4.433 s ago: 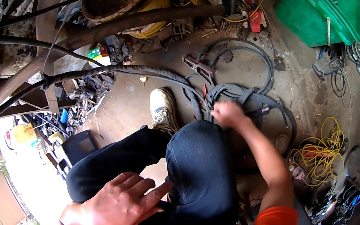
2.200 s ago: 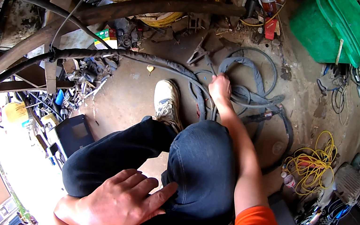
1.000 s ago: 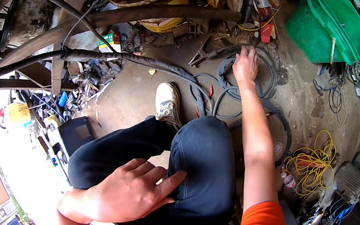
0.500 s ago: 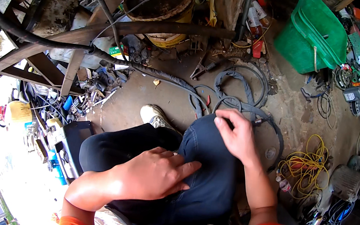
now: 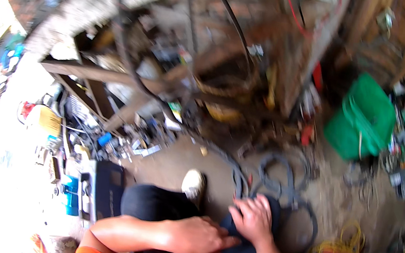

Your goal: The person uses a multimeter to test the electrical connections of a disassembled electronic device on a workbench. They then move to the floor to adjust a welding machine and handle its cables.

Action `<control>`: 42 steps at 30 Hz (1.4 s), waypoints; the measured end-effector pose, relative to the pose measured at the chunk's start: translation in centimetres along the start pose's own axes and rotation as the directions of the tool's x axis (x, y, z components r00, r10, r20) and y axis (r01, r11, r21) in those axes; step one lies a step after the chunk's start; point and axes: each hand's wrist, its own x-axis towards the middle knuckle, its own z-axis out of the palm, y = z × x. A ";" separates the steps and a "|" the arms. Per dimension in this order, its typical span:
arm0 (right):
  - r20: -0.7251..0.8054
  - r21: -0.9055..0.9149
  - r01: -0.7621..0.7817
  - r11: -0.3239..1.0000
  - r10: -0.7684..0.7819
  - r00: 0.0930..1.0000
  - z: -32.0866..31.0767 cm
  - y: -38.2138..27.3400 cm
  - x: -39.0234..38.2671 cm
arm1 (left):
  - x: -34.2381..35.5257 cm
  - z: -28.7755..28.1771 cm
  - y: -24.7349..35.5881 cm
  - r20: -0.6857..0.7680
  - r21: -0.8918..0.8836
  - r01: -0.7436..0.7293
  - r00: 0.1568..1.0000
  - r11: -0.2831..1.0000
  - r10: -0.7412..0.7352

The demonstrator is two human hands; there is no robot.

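Note:
My left hand (image 5: 202, 239) rests across my lap on dark trousers (image 5: 157, 206), its fingers loosely stretched toward the right and holding nothing. My right hand (image 5: 253, 219) lies over my right knee, palm down with fingers apart, and grips nothing. The two hands are close together but not touching. Just beyond my knee, a thick dark cable (image 5: 219, 153) runs across the floor into loose coils (image 5: 280, 174). A light-coloured shoe (image 5: 193, 185) on my foot stands between the cable and my legs. The picture is blurred by motion.
A green bucket (image 5: 361, 121) stands at the right beside piled small parts. Nearer lies a tangle of yellow cord (image 5: 340, 249). On the left are a dark case (image 5: 108, 191), a blue cylinder (image 5: 70, 195) and scattered scrap. A wooden frame (image 5: 98, 74) with hanging cables fills the back.
The view has tilted up and shifted left, so the scene sits lower and further right. My right hand has settled flatter on the knee; my left hand stays on my lap.

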 end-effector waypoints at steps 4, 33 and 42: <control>0.019 0.031 0.025 0.999 -0.026 0.999 0.9 1.0 -0.3 | 1.2 1.3 -2.1 -0.085 0.215 0.210 0.977 0.954 -0.196; -0.075 0.116 -0.001 0.993 0.010 0.997 -0.3 -0.4 -0.2 | 1.6 1.8 -2.8 0.023 0.099 0.205 0.978 0.974 -0.208; -0.084 0.107 0.007 0.994 0.002 0.996 0.0 -0.2 -0.3 | 2.0 3.6 -4.4 -0.004 0.110 0.185 0.983 0.977 -0.186</control>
